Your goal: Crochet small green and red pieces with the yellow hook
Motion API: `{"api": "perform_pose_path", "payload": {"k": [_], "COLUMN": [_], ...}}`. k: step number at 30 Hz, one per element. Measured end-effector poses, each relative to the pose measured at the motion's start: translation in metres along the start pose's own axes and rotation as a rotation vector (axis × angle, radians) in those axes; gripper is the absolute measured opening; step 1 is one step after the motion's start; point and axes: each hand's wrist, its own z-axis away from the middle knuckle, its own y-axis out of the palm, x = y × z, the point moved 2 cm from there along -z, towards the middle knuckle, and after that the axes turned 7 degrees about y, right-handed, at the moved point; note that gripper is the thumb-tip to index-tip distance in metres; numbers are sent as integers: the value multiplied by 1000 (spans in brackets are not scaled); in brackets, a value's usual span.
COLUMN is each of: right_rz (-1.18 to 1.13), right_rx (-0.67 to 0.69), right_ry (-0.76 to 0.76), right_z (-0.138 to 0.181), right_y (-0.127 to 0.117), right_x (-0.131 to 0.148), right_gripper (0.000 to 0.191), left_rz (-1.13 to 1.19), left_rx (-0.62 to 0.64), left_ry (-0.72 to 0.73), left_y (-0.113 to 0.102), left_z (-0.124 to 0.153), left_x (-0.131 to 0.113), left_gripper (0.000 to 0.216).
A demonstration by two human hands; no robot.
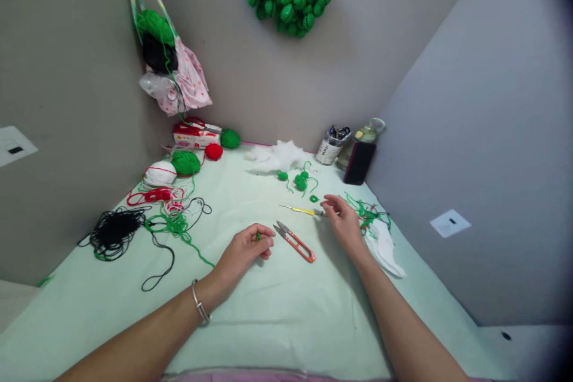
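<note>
My left hand is closed, with a bit of green yarn work showing between its thumb and fingers. A green strand runs along the cloth toward that wrist. My right hand is over the table with fingers loosely bent and apart, nothing visible in them. Beside its fingertips lie a crochet hook with a yellow handle and a small green crocheted ring; whether the hand touches the hook's end is unclear. Between the hands rest orange thread snips, blades pointing toward my left hand.
Green crocheted pieces and white stuffing lie farther back. Black cord and yarn balls occupy the left. Yarn scraps and white cloth lie right. A phone leans near a pen cup.
</note>
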Motion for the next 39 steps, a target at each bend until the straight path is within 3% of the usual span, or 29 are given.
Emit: {"api": "perform_pose_path", "payload": {"k": [10, 16, 24, 39], "right_rz": [89, 123, 128, 161], "right_rx": [162, 164, 195, 242], "right_ry": [-8, -20, -76, -116], "right_z": [17, 20, 22, 24], "right_y": [13, 12, 15, 18], "right_x": [13, 16, 18, 22], "right_gripper": [44, 55, 47, 42], "left_rz": [1, -13, -48, -58], "left_rx": [34, 75, 194, 167], "left_ry": [2, 7, 3, -7], "left_y": [-1, 0, 6, 3], "left_z": [2, 3, 7, 5], "left_x": [-1, 1, 3, 0], "left_gripper": [25, 25, 29, 31]}}
